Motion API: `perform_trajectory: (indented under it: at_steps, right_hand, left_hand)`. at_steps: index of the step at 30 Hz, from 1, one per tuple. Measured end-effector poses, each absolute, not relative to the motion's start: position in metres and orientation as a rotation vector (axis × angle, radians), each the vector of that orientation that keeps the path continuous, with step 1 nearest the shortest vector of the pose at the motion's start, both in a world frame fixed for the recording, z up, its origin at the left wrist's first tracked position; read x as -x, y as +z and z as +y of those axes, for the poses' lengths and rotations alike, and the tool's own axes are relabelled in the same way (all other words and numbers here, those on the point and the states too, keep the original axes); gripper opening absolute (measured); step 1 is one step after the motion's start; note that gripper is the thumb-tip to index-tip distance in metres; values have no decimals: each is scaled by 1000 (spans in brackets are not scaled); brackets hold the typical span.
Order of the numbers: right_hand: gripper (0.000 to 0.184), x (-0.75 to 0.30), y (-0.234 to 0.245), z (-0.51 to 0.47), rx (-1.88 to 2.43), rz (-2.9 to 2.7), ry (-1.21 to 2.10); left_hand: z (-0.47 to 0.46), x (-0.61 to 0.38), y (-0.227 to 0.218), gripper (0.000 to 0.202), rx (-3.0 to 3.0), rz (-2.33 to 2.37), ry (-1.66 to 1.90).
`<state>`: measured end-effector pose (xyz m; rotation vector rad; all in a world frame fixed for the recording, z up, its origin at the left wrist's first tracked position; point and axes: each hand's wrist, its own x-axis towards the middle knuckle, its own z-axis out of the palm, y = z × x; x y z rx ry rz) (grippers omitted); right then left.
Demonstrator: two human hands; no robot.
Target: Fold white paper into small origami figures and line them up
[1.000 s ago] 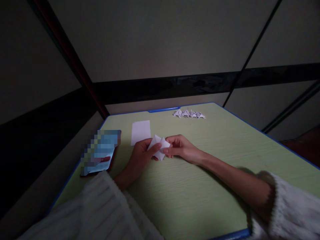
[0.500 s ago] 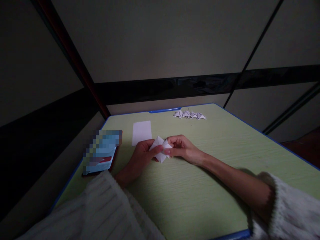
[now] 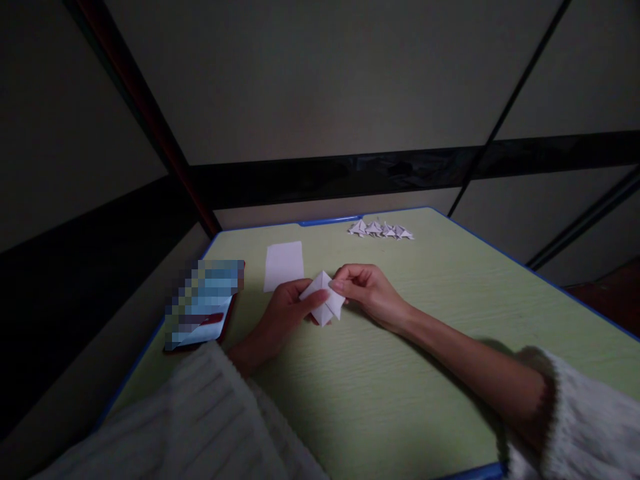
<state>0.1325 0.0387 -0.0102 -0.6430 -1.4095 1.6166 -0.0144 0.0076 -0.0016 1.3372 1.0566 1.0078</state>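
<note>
A small piece of folded white paper [image 3: 324, 312], roughly diamond-shaped with creases running to its corners, is held between my two hands above the table. My left hand [image 3: 287, 308] grips its left side, thumb lying across the front face and the other fingers behind. On the upper right edge, my right hand [image 3: 367, 290] pinches the paper between thumb and fingers. A pointed flap sticks out at the lower right of the paper. The back of the folds is hidden from me.
White paper sheets [image 3: 284, 265] lie flat behind my left hand. A phone [image 3: 213, 307] with its screen lit, partly pixelated, rests at the table's left edge. Several folded paper figures [image 3: 380, 230] stand in a row at the back of the green table [image 3: 450, 293]. Cabinet panels [image 3: 325, 87] rise behind.
My right thumb has moved up from the middle of the paper to its upper right edge. The paper's right side now lies flatter, with a flap pointing down. My left hand stays nearly still.
</note>
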Motion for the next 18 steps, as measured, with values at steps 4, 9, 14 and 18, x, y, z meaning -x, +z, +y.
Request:
perform_trajectory:
  at_steps: [4,9,14,18]
  right_hand:
    - [20,-131,-7,40,736,-1370,1532]
    - [21,-133,-6,41,776,-1382,1526]
    - [21,-135,-8,40,826,-1561,1635]
    - [20,-135,-6,39,762,-1586,1592]
  left_hand:
    - [10,14,0,15,-1329,1096,1017]
    - [10,15,0,14,-1289,1147,1090]
    - [12,17,-2,17,-1256,1150,1121]
    - [11,16,0,16,-1333,1223,1062]
